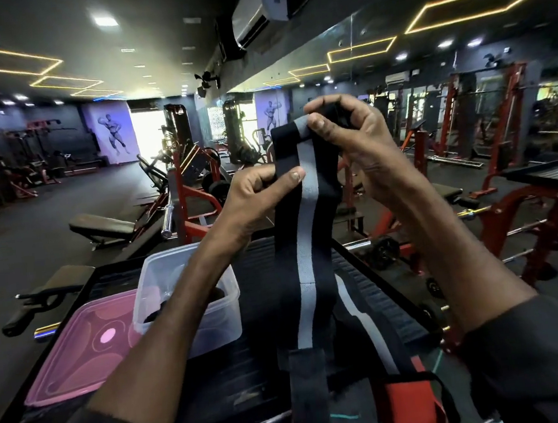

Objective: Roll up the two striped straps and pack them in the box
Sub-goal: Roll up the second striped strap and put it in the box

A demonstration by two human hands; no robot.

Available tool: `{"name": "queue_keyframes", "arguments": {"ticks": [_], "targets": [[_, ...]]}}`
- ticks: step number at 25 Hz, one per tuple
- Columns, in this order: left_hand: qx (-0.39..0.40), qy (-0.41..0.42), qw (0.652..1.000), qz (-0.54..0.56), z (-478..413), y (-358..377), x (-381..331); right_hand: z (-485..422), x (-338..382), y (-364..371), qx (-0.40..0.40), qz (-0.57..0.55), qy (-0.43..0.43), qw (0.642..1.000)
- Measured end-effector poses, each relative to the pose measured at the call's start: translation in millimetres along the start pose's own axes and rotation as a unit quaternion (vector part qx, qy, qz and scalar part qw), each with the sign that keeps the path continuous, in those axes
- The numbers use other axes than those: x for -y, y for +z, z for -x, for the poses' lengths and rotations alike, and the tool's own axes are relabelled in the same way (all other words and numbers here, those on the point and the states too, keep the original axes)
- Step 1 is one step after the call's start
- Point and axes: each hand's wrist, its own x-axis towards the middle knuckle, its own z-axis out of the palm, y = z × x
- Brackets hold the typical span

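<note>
A black strap (302, 229) with a grey stripe down its middle is held up in the air, hanging lengthwise in front of the person. Its top end is pinched by the right hand (349, 138), whose fingers are curled tightly over the folded upper edge. Slightly lower, the strap's left edge is gripped between thumb and fingers of the left hand (255, 196). The loose lower end, finished with a plain black patch, is seen dangling close to the camera.

A second striped strap (365, 323) is laid on the black ribbed platform (259, 368) below, partly hidden behind the hanging one. To the left on the same platform, a clear plastic box (194, 299) is set open, with something dark inside that cannot be made out. A pink lid (82, 352) is placed beside the box, touching it on its left.

Beyond, a dim gym is seen, filled with red racks and benches (103, 226).
</note>
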Motion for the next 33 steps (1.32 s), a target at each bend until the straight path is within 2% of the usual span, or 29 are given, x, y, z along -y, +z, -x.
{"name": "queue_keyframes", "arguments": {"ticks": [4,8,11,14,16,20,24,26,28,31,33], "targets": [[-0.004,-0.015,0.997,0.073,19,7,9,12,-10,-1,0.023,-0.012,0.009,1.000],[0.041,-0.165,0.982,0.083,71,16,85,63,-84,-1,0.037,-0.028,0.142,0.989],[0.083,-0.298,0.950,0.051,106,19,131,109,-142,2,0.013,-0.029,0.271,0.962],[0.030,-0.352,0.930,0.106,113,16,158,134,-173,1,0.004,-0.018,0.319,0.947],[-0.001,-0.352,0.930,0.103,107,14,163,139,-178,1,0.010,-0.027,0.330,0.943],[-0.002,-0.344,0.937,0.049,98,21,158,139,-181,4,0.025,-0.004,0.313,0.949],[-0.030,-0.296,0.955,-0.020,101,24,177,140,-188,3,0.048,0.019,0.304,0.951],[-0.037,-0.266,0.961,-0.057,104,21,185,139,-188,0,0.058,0.013,0.335,0.940],[-0.048,-0.244,0.966,-0.070,107,19,191,134,-185,-3,0.061,-0.041,0.396,0.915],[-0.060,-0.246,0.966,-0.047,108,17,195,124,-187,-6,0.024,-0.125,0.459,0.879],[-0.065,-0.244,0.967,-0.039,109,17,197,119,-192,-4,0.022,-0.093,0.468,0.878]]}}
